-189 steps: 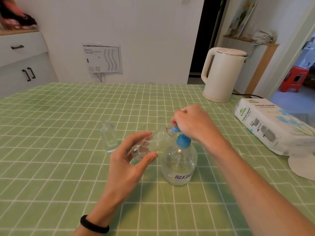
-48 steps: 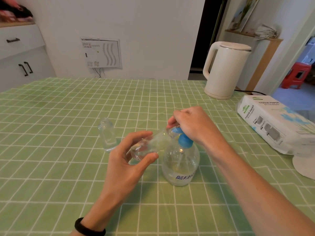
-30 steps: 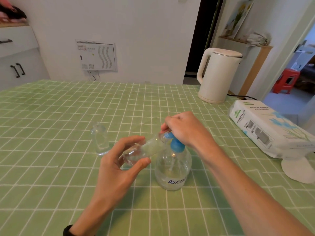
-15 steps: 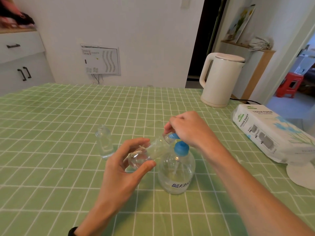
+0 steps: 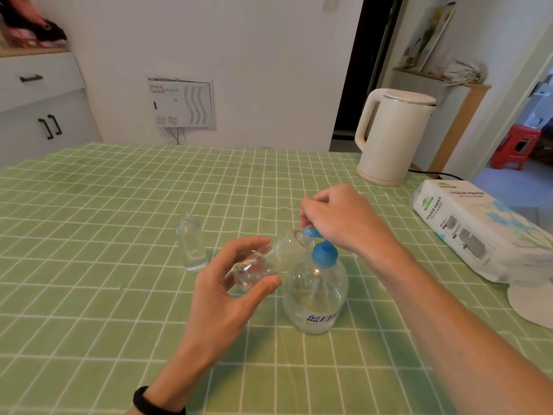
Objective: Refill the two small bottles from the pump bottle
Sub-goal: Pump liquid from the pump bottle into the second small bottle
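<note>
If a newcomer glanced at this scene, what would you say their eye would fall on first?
In the middle, the left hand holds a clear small bottle tilted, its mouth at the blue spout of the pump bottle, which the right hand grips. A second small bottle stands upright just left of them. On the far right sit a white kettle and a tissue pack.

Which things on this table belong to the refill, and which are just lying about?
In the job: pump bottle, right hand curled over its blue head; tilted small bottle in the left hand, mouth at the nozzle; second small bottle, standing.
Lying about: kettle, tissue paper pack, white disc at the right edge.
</note>
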{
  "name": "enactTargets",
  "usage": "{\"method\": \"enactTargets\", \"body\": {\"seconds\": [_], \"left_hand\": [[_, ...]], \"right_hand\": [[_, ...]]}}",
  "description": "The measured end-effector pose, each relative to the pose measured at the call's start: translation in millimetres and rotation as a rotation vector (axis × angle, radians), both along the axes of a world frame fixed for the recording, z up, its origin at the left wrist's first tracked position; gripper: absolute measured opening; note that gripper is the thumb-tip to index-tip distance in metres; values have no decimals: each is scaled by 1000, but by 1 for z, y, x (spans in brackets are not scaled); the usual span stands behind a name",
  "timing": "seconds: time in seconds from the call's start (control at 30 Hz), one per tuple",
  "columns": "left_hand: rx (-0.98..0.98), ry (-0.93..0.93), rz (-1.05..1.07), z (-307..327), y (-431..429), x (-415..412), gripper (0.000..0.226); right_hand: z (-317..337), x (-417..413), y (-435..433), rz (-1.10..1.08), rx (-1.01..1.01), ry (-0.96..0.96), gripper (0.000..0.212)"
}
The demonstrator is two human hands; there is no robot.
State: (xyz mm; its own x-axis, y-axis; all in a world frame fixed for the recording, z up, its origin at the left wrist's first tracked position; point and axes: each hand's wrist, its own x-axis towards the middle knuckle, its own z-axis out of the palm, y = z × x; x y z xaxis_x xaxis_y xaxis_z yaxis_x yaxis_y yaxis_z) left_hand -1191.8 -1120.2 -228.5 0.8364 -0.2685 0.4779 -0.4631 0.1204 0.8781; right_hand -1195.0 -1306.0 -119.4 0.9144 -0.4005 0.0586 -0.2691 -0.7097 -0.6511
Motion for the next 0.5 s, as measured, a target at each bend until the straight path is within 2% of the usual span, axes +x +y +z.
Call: {"method": "enactTargets", "body": {"seconds": [0.2,0.3,0.5], "left_hand": [[13,5,-2,-4,0,3,45],[9,16,6,-8,1,5,43],[-10,19,-12,-6,0,3,45]], "right_hand": [[-13,2,-3,-6,110,29,37],[-16,0,-1,6,115,69,38],[-7,-2,0,-14,62,32,43]]}}
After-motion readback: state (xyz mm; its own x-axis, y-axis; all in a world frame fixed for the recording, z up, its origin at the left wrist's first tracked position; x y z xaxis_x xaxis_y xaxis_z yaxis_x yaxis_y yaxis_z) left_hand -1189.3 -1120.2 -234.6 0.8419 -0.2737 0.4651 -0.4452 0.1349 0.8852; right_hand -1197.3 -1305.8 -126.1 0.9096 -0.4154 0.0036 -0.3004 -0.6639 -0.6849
